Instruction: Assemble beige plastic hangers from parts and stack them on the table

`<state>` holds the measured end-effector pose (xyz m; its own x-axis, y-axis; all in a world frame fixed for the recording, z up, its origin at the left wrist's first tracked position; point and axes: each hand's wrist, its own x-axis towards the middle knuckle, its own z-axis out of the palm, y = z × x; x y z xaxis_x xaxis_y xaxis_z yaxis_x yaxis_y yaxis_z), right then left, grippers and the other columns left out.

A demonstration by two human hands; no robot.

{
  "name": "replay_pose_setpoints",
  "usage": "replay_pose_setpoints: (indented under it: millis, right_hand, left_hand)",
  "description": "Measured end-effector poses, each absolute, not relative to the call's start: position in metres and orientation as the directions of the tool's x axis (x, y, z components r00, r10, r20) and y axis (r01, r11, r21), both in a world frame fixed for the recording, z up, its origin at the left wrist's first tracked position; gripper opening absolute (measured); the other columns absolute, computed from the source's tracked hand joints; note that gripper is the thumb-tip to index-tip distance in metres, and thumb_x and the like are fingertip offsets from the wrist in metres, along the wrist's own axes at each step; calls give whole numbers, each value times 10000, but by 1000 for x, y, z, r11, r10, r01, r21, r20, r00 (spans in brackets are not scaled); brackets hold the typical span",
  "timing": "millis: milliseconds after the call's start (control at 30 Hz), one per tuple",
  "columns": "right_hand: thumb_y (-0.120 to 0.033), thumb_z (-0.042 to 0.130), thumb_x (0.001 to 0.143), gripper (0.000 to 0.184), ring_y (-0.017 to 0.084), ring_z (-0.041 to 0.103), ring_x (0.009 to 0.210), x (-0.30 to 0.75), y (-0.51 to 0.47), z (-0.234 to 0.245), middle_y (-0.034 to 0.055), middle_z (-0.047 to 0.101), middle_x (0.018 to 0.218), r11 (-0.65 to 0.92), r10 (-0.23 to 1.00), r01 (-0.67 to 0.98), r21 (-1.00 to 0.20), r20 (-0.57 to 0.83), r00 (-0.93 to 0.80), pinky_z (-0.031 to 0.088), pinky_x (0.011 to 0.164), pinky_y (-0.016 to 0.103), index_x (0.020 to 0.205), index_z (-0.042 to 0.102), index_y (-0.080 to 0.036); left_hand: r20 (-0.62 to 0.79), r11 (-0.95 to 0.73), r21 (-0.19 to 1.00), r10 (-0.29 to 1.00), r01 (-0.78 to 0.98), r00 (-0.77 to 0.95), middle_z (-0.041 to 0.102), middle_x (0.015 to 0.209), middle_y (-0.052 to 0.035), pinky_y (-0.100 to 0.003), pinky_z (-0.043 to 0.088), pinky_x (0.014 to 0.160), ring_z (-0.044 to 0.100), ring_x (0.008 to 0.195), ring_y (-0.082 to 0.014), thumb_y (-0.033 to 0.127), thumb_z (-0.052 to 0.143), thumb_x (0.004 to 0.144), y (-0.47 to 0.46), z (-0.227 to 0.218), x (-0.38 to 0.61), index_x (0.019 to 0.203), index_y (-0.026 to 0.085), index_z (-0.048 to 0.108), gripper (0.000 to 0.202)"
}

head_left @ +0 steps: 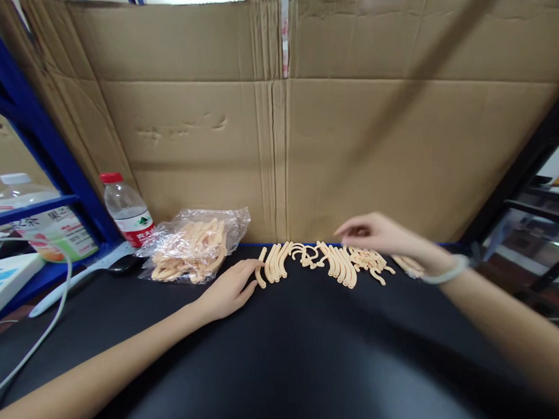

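Note:
My left hand (233,287) rests low over the black table, thumb and fingers closed on the edge of a curved cream-coloured strip (261,271). Beside that strip, a row of similar curved strips (275,262) stands side by side. My right hand (370,233) is raised over the right part of the pieces, its fingers bent and smeared by motion; whether anything is in them cannot be made out. Below it lie another row of strips (340,265) and a loose heap of smaller cream pieces (367,260). Thin curved pieces (308,255) lie between the two rows.
A clear plastic bag (191,246) of cream pieces lies left of my left hand. Behind it stands a red-capped bottle (126,210). A pale-blue handled object (82,279) and a white cable (58,312) lie farther left. Cardboard (401,146) walls the table's back.

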<state>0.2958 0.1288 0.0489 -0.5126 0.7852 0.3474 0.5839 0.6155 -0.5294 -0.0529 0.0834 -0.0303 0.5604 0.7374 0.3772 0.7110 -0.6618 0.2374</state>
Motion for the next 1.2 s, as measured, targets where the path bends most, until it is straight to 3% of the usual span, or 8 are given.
replay_pose_setpoints:
  millis: [100,267,500,700,867,1033,1200]
  right_hand:
    - [-222,702,820,209,136,566,624,269,139,20,10,629,738,662,742,596,-455,282,-608,463,631,279,1020,692,-162]
    - [-211,757,741,162,159,551,676,241,158,-12,14,615,712,696,706,556,-454,290,-646,394,646,264,900,737,-188]
    - [-197,731,725,38,123,503,542,246,177,-19,-8,609,607,626,741,507,-592,249,-624,352,549,244,746,728,-165]
    - [-433,657,781,280,138,551,628,256,189,-11,35,666,735,475,840,379,-794,280,-464,407,589,263,814,719,-162]
    - [-495,619,791,351,93,453,491,265,193,-1,-8,534,576,267,943,244,-932,201,-264,393,496,244,759,642,-146]
    - [-334,661,787,255,75,486,448,263,193,8,18,560,551,56,980,243,-968,6,-199,420,446,206,633,584,-146]
    - [-207,718,742,253,80,511,385,250,198,22,57,595,504,-62,969,342,-938,-138,-203,380,348,181,534,601,-124]
  left_hand:
    - [389,-661,229,735,714,555,573,1177,-115,-432,463,971,556,1087,-253,138,388,895,81,-28,-51,1124,174,526,270]
    - [381,-664,211,732,717,565,539,1164,-99,-418,457,945,550,1050,-250,147,409,891,79,-28,-51,991,188,580,202]
    - [333,-694,197,712,693,618,502,1262,-96,-421,422,970,507,1145,-260,221,399,968,81,-28,-52,1052,221,580,199]
    - [383,-695,273,713,665,587,532,1245,-86,-386,423,968,525,1133,-235,218,348,995,83,-31,-53,955,213,570,225]
    - [440,-684,409,728,604,526,553,1224,-80,-353,434,940,545,1103,-200,215,292,1010,83,-31,-54,1005,216,502,210]
    - [441,-652,540,758,533,481,572,1157,-88,-387,437,934,539,1092,-225,268,365,993,79,-27,-49,957,206,504,157]
    - [441,-520,784,851,339,286,581,1029,-76,-357,514,831,588,959,-208,334,495,929,75,-29,-37,910,187,547,157]
